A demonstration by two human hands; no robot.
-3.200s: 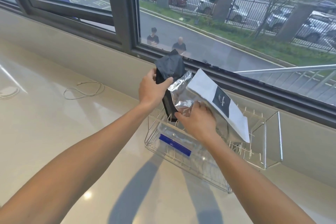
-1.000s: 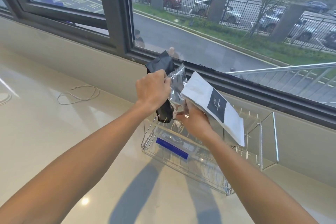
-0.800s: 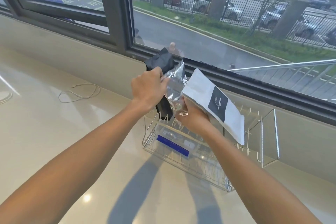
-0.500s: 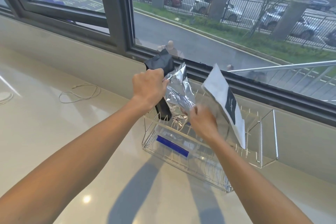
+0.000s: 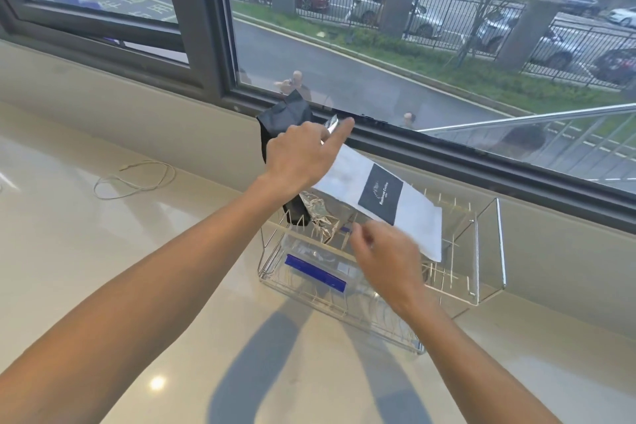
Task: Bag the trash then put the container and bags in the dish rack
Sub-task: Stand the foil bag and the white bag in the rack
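A wire dish rack (image 5: 457, 282) stands on the counter by the window. A clear container with a blue strip (image 5: 315, 268) lies in its near end. Three bags stand in the rack: a black bag (image 5: 284, 113) at the left, a crumpled silver foil bag (image 5: 320, 215) in the middle, and a white bag with a dark label (image 5: 409, 213) leaning to the right. My left hand (image 5: 303, 155) lies over the tops of the bags with the index finger stretched out; its palm side is hidden. My right hand (image 5: 385, 251) hovers just below the white bag's lower edge, fingers loosely curled, holding nothing.
A thin loose cable (image 5: 137, 179) lies on the glossy counter (image 5: 103, 286) to the left. The dark window frame (image 5: 206, 45) and a low wall ledge run right behind the rack. A clear acrylic panel (image 5: 488, 251) closes the rack's right end.
My right hand let go of the white bag and dropped back toward me; the bag now leans in the rack. My left hand slid right from the black bag over the bag tops.
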